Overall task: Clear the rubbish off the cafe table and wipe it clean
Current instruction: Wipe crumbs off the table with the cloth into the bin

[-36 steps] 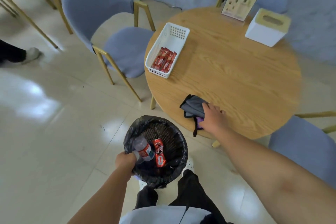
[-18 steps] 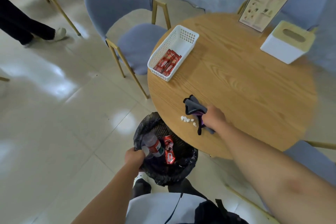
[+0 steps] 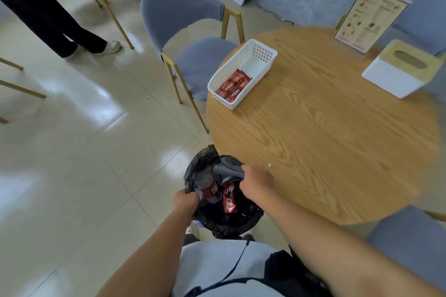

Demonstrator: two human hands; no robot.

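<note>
A round wooden table (image 3: 337, 147) fills the right of the view. Just below its near-left edge stands a bin lined with a black bag (image 3: 200, 166), holding a plastic bottle (image 3: 208, 189) and a red can (image 3: 229, 200). My left hand (image 3: 184, 202) grips the bin's near-left rim. My right hand (image 3: 255, 182) holds a grey cloth (image 3: 229, 170) at the table's edge, over the bin's mouth. One small white crumb (image 3: 269, 165) lies on the table beside that hand.
A white basket (image 3: 263, 53) with red sachets sits at the table's left edge. A white tissue box (image 3: 391, 79) and a menu stand (image 3: 369, 19) are at the back right. Grey chairs (image 3: 183, 19) surround the table. A person's legs (image 3: 48, 21) are at far left.
My right hand has dragged the cloth from the table top to its edge above the bin. The small heap of white crumbs is gone from the table, all but one.
</note>
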